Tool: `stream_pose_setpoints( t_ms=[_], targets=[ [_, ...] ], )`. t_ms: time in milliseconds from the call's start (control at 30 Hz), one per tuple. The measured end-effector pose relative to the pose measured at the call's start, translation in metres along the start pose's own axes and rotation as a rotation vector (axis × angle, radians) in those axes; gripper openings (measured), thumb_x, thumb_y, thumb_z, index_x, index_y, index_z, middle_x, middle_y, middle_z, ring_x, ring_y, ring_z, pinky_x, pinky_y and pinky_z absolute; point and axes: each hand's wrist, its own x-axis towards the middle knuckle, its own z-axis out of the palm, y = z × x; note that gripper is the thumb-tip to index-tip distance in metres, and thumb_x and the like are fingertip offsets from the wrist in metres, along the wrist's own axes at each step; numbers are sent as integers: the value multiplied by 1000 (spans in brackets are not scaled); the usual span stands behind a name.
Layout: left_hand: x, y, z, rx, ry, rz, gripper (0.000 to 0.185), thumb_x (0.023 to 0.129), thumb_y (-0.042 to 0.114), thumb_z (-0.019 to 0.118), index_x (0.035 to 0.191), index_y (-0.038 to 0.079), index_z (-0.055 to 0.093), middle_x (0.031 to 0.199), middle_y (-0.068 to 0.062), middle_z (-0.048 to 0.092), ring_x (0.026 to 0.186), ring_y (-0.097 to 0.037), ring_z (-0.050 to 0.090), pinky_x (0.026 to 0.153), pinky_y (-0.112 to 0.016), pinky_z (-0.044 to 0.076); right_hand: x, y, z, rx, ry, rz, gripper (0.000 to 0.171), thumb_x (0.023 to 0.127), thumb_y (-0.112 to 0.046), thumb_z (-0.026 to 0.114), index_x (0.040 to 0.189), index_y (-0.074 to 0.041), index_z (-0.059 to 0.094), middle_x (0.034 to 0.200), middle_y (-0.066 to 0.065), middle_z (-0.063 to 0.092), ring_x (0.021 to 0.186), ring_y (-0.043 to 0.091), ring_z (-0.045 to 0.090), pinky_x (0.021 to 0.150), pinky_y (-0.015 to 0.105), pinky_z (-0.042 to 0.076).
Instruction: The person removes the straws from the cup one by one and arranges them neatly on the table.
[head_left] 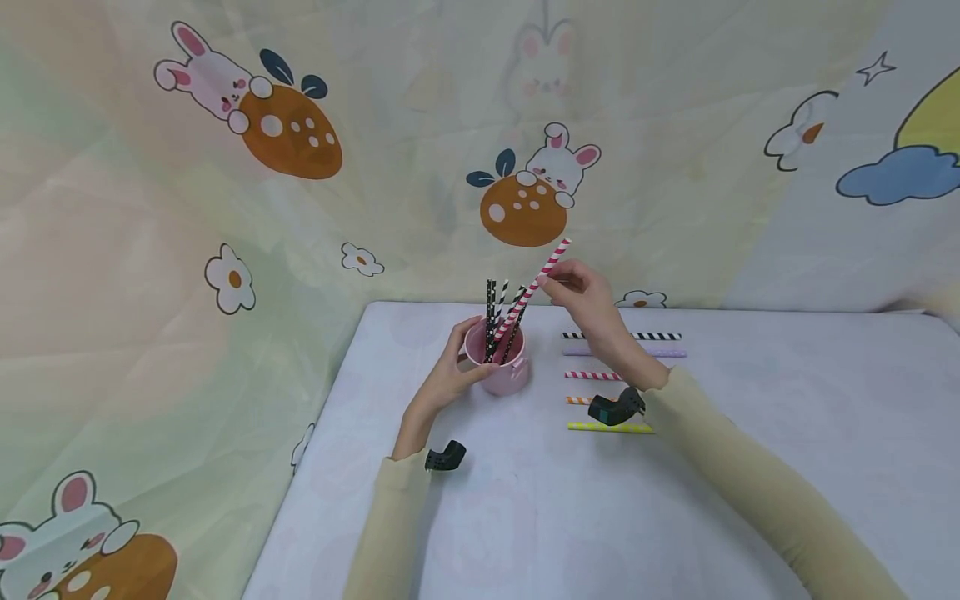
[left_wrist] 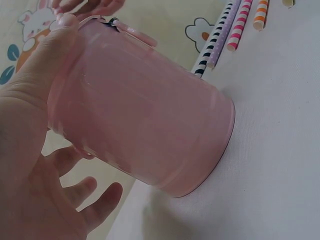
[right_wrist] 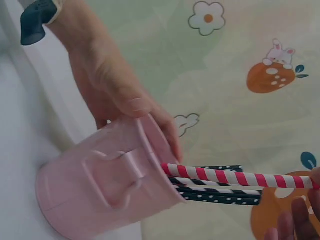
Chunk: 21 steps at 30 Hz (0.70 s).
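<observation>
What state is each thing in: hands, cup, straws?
left hand: grips the pink cup's side
right hand: pinches the red-striped straw
pink cup: upright on the table, holding straws
red-striped straw: tilted, lower end in the cup
black straws: standing in the cup
loose straws: lying flat in a row

One pink cup (head_left: 501,367) is being seen, with four straws (head_left: 504,321) being counted in it: three black and one red-striped; five more straws (head_left: 609,379) are being counted lying on the table.
</observation>
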Motion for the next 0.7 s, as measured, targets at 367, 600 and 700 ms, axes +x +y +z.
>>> stream_pose_setpoints(
  t_ms=[367, 600, 700],
  targets=[
    [-4, 14, 0, 3, -20, -10, 85, 90, 7, 73, 157, 5, 22, 160, -18, 33, 148, -35, 31, 119, -58, 30, -19, -27, -20, 70, -29, -115, 32, 95, -30, 70, 118, -9, 62, 111, 1, 63, 106, 21, 59, 87, 22, 55],
    [-4, 15, 0, 6, -14, -11, 84, 90, 9, 74, 156, 6, 24, 159, -17, 34, 148, -34, 33, 118, -57, 32, -38, -43, -43, -42, -49, -201, 25, 96, -25, 69, 114, -9, 64, 111, 2, 63, 106, 21, 59, 87, 19, 54],
    [-4, 16, 0, 8, -16, -5, 83, 90, 9, 74, 156, 6, 23, 159, -18, 34, 147, -35, 33, 118, -58, 31, -48, -49, -54, -143, -81, -230, 21, 96, -24, 69, 111, -10, 65, 108, 3, 63, 103, 20, 62, 84, 18, 55]
  ],
)
